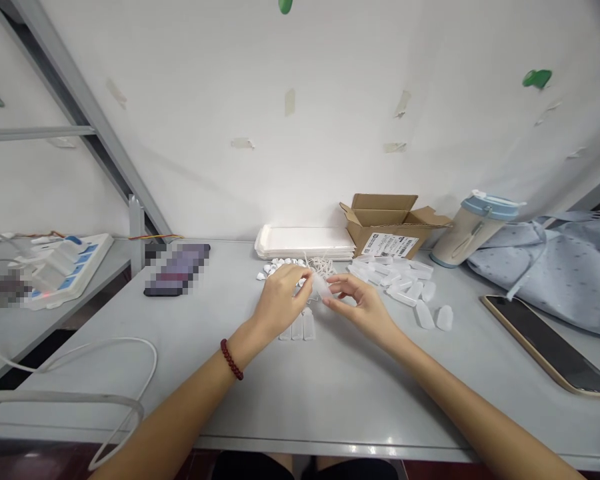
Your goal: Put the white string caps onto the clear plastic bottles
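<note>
My left hand [281,295] and my right hand [356,301] meet over the middle of the grey table [300,393]. Between their fingertips they pinch one small translucent plastic bottle [322,285], held tilted. Three similar bottles [297,327] lie side by side just under my left hand. More clear bottles [400,283] lie scattered to the right of my right hand. Small white caps [273,268] and a tangle of white string [321,265] lie just beyond the hands. A dark red bead bracelet sits on my left wrist.
A stack of white trays [304,243] and an open cardboard box [387,227] stand by the wall. A tumbler [473,230], blue cloth [555,267] and phone [550,343] are right. A second phone [176,269], power strip [63,267] and white cable [105,347] are left.
</note>
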`<state>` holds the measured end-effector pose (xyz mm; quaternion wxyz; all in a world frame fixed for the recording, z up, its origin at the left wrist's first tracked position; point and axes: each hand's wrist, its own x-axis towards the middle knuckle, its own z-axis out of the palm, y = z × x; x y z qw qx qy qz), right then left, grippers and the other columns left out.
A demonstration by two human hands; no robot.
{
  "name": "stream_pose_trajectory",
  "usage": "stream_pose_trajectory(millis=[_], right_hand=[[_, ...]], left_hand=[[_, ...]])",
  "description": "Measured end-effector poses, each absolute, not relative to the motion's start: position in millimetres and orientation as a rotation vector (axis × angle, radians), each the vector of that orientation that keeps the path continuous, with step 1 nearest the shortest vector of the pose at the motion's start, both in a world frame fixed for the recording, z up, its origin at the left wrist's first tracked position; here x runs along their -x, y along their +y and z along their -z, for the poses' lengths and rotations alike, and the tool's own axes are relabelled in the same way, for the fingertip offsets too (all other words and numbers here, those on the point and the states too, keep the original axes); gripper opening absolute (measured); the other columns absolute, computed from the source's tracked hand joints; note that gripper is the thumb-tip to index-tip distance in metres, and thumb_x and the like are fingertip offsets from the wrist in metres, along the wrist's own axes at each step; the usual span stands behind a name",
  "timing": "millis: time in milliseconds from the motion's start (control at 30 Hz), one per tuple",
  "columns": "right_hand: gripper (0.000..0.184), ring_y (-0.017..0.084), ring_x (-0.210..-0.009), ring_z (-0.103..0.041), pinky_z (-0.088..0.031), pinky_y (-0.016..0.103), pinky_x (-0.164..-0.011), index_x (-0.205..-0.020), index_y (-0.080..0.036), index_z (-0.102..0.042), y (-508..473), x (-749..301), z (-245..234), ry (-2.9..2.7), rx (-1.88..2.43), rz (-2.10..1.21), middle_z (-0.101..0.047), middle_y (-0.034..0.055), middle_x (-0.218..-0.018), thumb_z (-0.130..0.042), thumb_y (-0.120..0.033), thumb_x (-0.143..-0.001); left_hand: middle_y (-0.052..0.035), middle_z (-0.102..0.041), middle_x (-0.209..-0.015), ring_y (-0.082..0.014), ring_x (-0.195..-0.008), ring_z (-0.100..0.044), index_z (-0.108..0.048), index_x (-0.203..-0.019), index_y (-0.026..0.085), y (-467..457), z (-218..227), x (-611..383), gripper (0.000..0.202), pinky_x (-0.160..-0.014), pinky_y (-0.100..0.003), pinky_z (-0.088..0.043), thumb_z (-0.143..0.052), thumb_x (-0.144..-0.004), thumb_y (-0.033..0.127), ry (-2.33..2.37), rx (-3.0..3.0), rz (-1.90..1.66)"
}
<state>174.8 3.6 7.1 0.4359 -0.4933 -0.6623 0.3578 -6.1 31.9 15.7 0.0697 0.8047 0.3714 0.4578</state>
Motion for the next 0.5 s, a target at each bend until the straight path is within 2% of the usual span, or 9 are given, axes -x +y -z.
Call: stream_pose_trajectory(millis=[133, 267, 500], right_hand=[[0.029, 0.021, -0.084, -0.065, -0.047, 0.033, -0.072, -0.104, -0.02, -0.059, 3.2, -175.7, -6.0, -1.725, 1.235, -0.738, -0.069, 0.0047, -0.086, -0.064, -0.033, -0.078], [0.031, 0.017, -0.067, -0.064, -0.05, 0.03, -0.062, -0.107, -0.019, -0.056, 2.5, -174.7, -3.3, -1.747, 1.192, -0.764, -0.066, 0.0042, -0.083, -0.06, -0.034, -0.08], [0.035, 0.016, -0.069, -0.063, -0.054, 0.033, -0.067, -0.113, -0.019, -0.051, 2.9, -173.4, -0.7, -1.721, 1.116, -0.775, -0.062, 0.0039, -0.082, -0.06, -0.031, -0.081]], left_hand=[[-0.0056, -0.068, -0.085, -0.0193, -0.082, -0.062, -0.062, -0.089, 0.016, 32.9, -14.1, 6.6, 0.013, -0.072, -0.032, -0.05, -0.051, -0.087, 0.01, 1.052, -2.547, -1.4], [-0.0066, -0.068, -0.086, -0.0197, -0.082, -0.061, -0.06, -0.096, 0.015, 31.6, -13.9, 5.7, 0.016, -0.072, -0.034, -0.051, -0.047, -0.09, 0.008, 0.997, -2.638, -1.414], [-0.0079, -0.067, -0.089, -0.0204, -0.084, -0.061, -0.06, -0.101, 0.014, 29.0, -13.7, 4.0, 0.019, -0.074, -0.036, -0.053, -0.046, -0.09, 0.007, 0.945, -2.666, -1.434]])
